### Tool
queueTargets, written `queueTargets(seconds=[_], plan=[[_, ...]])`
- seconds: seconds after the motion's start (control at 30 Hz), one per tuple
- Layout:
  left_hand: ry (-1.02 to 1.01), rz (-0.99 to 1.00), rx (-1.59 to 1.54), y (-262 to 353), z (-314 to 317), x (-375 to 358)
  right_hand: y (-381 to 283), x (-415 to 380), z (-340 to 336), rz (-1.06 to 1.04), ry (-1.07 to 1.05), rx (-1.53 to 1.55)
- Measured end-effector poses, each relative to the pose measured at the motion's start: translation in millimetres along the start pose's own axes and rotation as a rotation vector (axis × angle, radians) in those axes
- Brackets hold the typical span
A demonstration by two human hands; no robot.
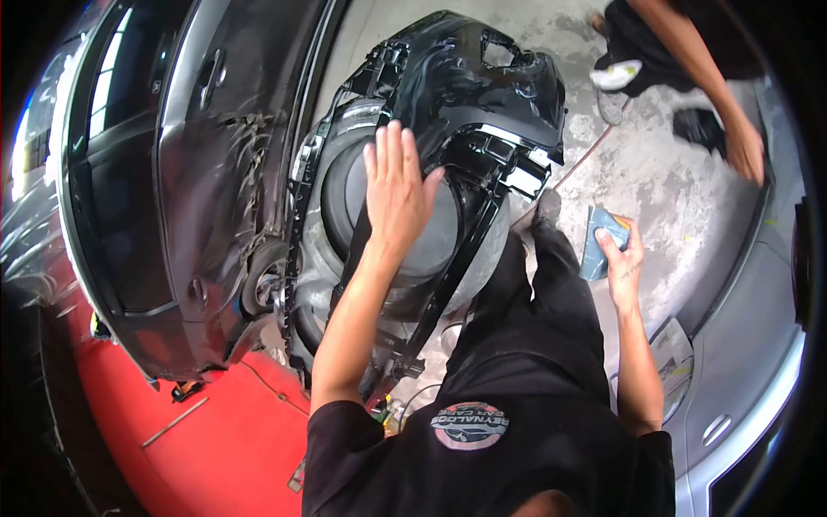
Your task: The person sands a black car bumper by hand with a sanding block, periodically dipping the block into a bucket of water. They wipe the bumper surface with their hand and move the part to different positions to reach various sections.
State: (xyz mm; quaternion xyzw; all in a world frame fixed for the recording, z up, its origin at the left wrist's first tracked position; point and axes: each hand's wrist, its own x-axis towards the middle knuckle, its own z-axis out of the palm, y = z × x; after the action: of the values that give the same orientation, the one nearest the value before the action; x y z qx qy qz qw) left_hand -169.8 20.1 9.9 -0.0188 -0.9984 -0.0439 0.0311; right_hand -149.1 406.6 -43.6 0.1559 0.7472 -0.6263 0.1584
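A glossy black car bumper [482, 99] lies in front of me, its surface smeared with pale streaks. It rests over round grey-black supports [433, 228] that look like stacked tyres or drums. My left hand [398, 185] is stretched flat with fingers together and thumb apart, over the near edge of the bumper and holding nothing. Off to the right, away from the bumper, my right hand [625, 252] grips a folded sheet of blue-grey sandpaper [594, 250], thumb on its face. A bit of orange-yellow shows at the sheet's upper edge, by the fingers.
A dark car with a badly crumpled side [215, 155] stands close on my left, above a red floor [233, 431]. On the right is a silver-grey car [741, 345]. Another person's arm [702, 65] reaches down at upper right, near a thin hose [586, 159] on concrete.
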Motion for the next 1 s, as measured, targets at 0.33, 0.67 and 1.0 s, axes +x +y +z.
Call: queueTargets(seconds=[0.33, 0.67, 1.0], plan=[[-0.123, 0.269, 0.323, -5.5, 24.8, 59.4, -11.2, -24.3, 28.3, 0.021, 0.027, -0.056], [-0.191, 0.189, 0.293, -5.8, -23.4, -19.8, -10.7, -41.6, 36.8, -0.012, 0.043, 0.016], [-0.239, 0.291, 0.380, 17.1, 19.8, 23.7, -0.3, -5.3, 6.2, 0.030, 0.062, 0.052]])
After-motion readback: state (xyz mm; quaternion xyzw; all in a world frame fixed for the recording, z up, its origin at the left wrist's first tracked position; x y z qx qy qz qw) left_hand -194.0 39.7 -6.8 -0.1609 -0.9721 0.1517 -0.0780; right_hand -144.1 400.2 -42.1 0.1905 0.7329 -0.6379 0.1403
